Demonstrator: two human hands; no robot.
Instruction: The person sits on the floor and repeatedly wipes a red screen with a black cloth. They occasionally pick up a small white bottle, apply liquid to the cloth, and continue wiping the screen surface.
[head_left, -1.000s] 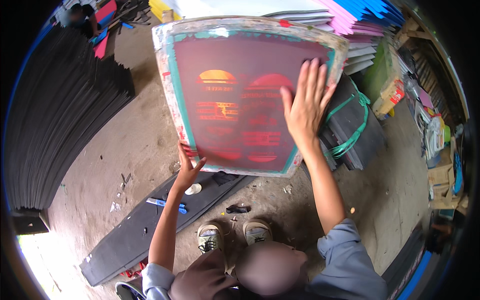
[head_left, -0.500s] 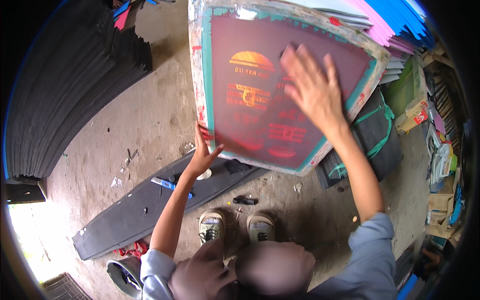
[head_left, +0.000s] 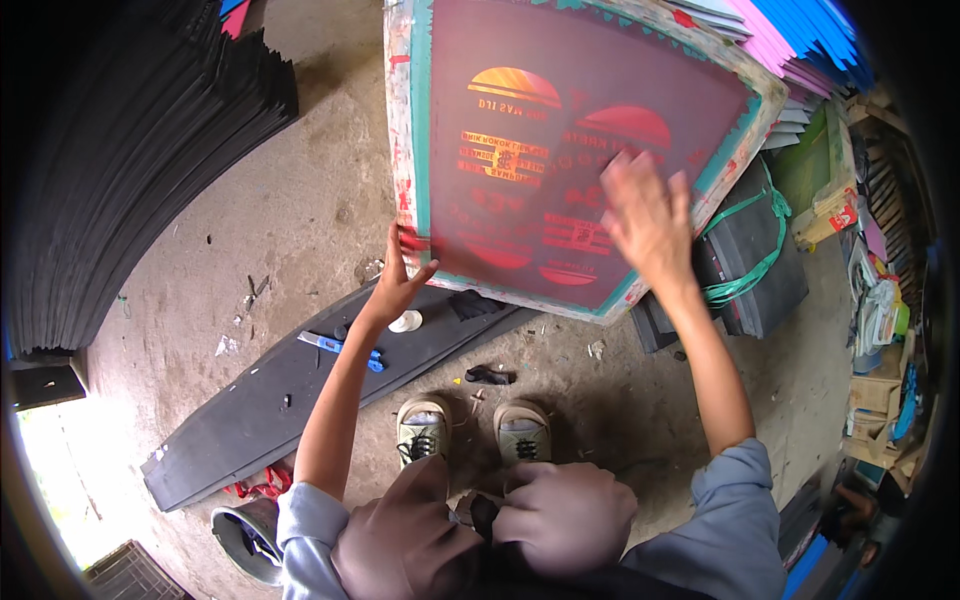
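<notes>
A screen-printing frame (head_left: 550, 120) tilts in front of me. Its mesh is purplish, edged in green, with orange and red printed shapes, and its pale border is stained with red. At the lower left corner, my left hand (head_left: 398, 288) grips the border, thumb near the bottom edge and fingers along the side. Over the lower right of the mesh is my right hand (head_left: 652, 225), open with fingers spread and smeared by motion. Whether its palm touches the mesh I cannot tell. Both hands are bare, with rolled grey-blue sleeves.
A tall stack of black sheets (head_left: 170, 170) stands at the left. On a long black board (head_left: 250, 415) lie a blue cutter (head_left: 340, 348) and a white round piece (head_left: 406, 321). Black slabs tied with green cord (head_left: 765, 260) stand right, below pink and blue sheets (head_left: 815, 40). A bucket (head_left: 245, 545) sits lower left.
My right hand has swept down across the mesh from its upper part. In the picture, the frame and my left hand sit slightly higher.
</notes>
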